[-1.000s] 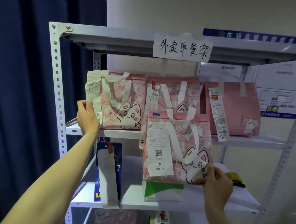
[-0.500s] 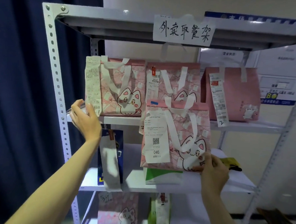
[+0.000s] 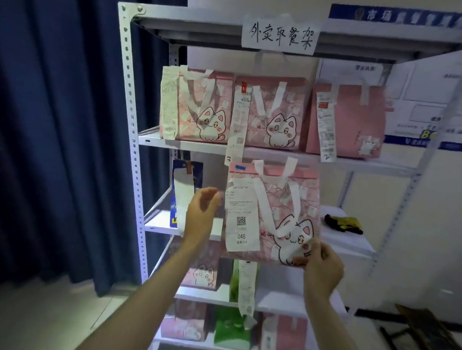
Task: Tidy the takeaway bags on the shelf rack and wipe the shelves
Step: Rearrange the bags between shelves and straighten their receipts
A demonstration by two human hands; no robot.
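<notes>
My right hand (image 3: 320, 265) pinches the lower right corner of a pink cat-print takeaway bag (image 3: 290, 202) with a receipt marked 046, holding it in the air in front of the second shelf (image 3: 347, 243). Just left of this bag my left hand (image 3: 200, 216) hovers with relaxed fingers and holds nothing. On the upper shelf (image 3: 151, 140) stand two pink cat-print bags (image 3: 199, 105) (image 3: 271, 112) and a plain pink bag (image 3: 349, 122), each with a receipt. The white metal rack (image 3: 130, 114) carries a handwritten paper label on its top shelf.
A dark blue bag (image 3: 187, 188) with a white receipt stands at the left of the second shelf, a yellow and black cloth (image 3: 343, 223) lies at its right. Lower shelves hold pink and green bags (image 3: 232, 327). A navy curtain (image 3: 51, 123) hangs left of the rack.
My left hand has left the upper shelf's left edge and dropped beside the held bag. The right hand has lowered that bag from the upper shelf's level to the second shelf's level.
</notes>
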